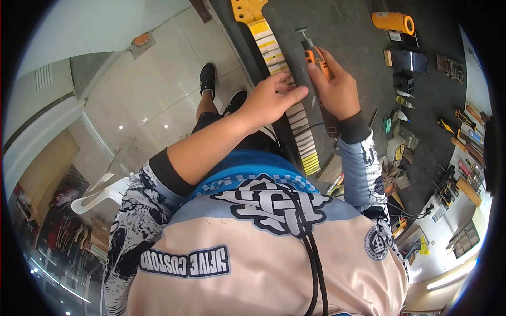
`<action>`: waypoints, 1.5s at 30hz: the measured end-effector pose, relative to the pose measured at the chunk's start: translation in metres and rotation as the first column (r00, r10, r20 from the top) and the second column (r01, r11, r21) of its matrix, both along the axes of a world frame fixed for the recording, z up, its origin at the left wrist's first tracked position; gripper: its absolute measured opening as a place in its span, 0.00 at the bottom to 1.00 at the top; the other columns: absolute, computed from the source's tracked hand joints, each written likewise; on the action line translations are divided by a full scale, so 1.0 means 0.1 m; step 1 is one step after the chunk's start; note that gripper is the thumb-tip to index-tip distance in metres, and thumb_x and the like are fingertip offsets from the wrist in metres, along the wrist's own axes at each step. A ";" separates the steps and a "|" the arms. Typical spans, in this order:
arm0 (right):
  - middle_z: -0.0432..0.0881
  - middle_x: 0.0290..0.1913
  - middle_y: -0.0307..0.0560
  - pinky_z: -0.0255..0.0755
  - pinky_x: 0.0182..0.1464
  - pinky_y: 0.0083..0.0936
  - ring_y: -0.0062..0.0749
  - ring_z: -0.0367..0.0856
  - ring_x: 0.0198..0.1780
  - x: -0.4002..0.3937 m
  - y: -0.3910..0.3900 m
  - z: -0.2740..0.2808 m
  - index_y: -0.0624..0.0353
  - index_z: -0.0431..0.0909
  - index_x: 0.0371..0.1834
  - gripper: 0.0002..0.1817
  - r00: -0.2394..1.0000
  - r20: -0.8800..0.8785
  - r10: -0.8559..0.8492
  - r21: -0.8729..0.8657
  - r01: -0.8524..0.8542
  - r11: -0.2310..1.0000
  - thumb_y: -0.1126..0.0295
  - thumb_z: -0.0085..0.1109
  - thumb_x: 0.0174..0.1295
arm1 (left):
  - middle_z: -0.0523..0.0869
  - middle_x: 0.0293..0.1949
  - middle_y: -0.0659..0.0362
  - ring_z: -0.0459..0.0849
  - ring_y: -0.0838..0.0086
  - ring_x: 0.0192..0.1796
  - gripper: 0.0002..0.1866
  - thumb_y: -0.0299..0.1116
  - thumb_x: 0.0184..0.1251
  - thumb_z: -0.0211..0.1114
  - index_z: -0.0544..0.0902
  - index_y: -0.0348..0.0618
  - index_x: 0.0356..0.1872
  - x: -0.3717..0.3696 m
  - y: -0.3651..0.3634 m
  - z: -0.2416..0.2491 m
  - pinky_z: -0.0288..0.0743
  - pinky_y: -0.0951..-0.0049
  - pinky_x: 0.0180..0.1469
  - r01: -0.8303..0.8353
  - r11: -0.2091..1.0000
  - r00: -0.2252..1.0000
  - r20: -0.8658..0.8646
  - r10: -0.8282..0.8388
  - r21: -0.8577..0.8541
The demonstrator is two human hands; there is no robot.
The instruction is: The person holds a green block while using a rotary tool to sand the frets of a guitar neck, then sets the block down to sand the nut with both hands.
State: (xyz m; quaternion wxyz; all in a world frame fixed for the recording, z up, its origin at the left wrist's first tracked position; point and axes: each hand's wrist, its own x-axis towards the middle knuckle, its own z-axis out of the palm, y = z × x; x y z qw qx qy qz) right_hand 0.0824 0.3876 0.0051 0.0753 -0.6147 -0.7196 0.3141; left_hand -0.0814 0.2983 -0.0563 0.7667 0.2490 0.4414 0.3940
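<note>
A guitar neck (304,134) lies at a slant on the dark bench, its headstock (247,9) at the far end. Pale and yellow tape covers the fretboard between the frets. My left hand (271,102) is over the middle of the neck, fingers bent near the fretboard, thumb stretched apart. To its right, my right hand (337,89) grips an orange and grey rotary tool (319,62). A small disc (301,30) sits on the tool's tip, apart from the neck. Whether my left fingertips touch the frets is hard to tell.
An orange cylinder (392,22) lies at the far right of the dark bench (348,31). Small bottles (405,102), a glass jar (405,136) and hand tools (448,184) line the right side. A white chair (100,195) stands on the tiled floor to the left.
</note>
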 end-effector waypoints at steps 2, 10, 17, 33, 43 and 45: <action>0.89 0.41 0.63 0.83 0.46 0.38 0.55 0.91 0.44 -0.08 -0.03 -0.07 0.53 0.78 0.69 0.30 0.998 -0.005 0.060 0.049 -0.060 0.997 0.50 0.67 0.68 | 0.83 0.57 0.49 0.85 0.67 0.58 0.36 0.48 0.79 0.64 0.66 0.29 0.74 -0.01 0.07 -0.02 0.81 0.67 0.63 -0.020 0.999 0.999 0.047 0.022 -0.036; 0.89 0.41 0.64 0.83 0.46 0.46 0.60 0.89 0.43 -0.30 -0.12 -0.21 0.49 0.74 0.74 0.33 0.980 0.063 0.188 -0.075 -0.183 0.980 0.49 0.62 0.69 | 0.83 0.52 0.53 0.88 0.68 0.53 0.25 0.48 0.83 0.57 0.76 0.33 0.62 -0.04 0.12 -0.08 0.84 0.62 0.61 -0.277 0.931 0.948 0.092 0.305 -0.239; 0.88 0.39 0.62 0.82 0.44 0.47 0.61 0.89 0.41 -0.44 -0.16 -0.31 0.49 0.73 0.75 0.33 0.967 0.124 0.224 -0.025 -0.223 0.975 0.49 0.62 0.69 | 0.86 0.44 0.55 0.89 0.71 0.45 0.21 0.44 0.82 0.61 0.80 0.32 0.56 -0.11 0.20 -0.13 0.87 0.66 0.52 -0.357 0.888 0.928 -0.004 0.372 -0.289; 0.88 0.36 0.61 0.84 0.42 0.46 0.57 0.89 0.39 -0.51 -0.26 -0.40 0.48 0.75 0.74 0.33 0.965 0.145 0.217 -0.005 -0.219 0.976 0.48 0.63 0.68 | 0.86 0.37 0.56 0.88 0.74 0.37 0.16 0.38 0.79 0.65 0.82 0.31 0.49 -0.19 0.16 -0.19 0.88 0.71 0.45 -0.397 0.851 0.907 -0.006 0.420 -0.344; 0.88 0.39 0.60 0.83 0.44 0.47 0.58 0.89 0.40 -0.49 -0.26 -0.39 0.48 0.74 0.75 0.34 0.970 0.138 0.200 -0.011 -0.200 0.980 0.47 0.63 0.68 | 0.87 0.38 0.55 0.89 0.73 0.39 0.17 0.39 0.79 0.65 0.82 0.30 0.50 -0.17 0.18 -0.17 0.88 0.70 0.45 -0.385 0.855 0.914 -0.012 0.406 -0.346; 0.88 0.39 0.60 0.83 0.44 0.47 0.58 0.89 0.41 -0.49 -0.26 -0.37 0.48 0.74 0.75 0.34 0.968 0.155 0.196 -0.019 -0.196 0.980 0.47 0.63 0.68 | 0.87 0.39 0.54 0.89 0.72 0.40 0.19 0.39 0.78 0.66 0.81 0.29 0.50 -0.17 0.19 -0.16 0.88 0.70 0.45 -0.386 0.857 0.914 -0.019 0.404 -0.340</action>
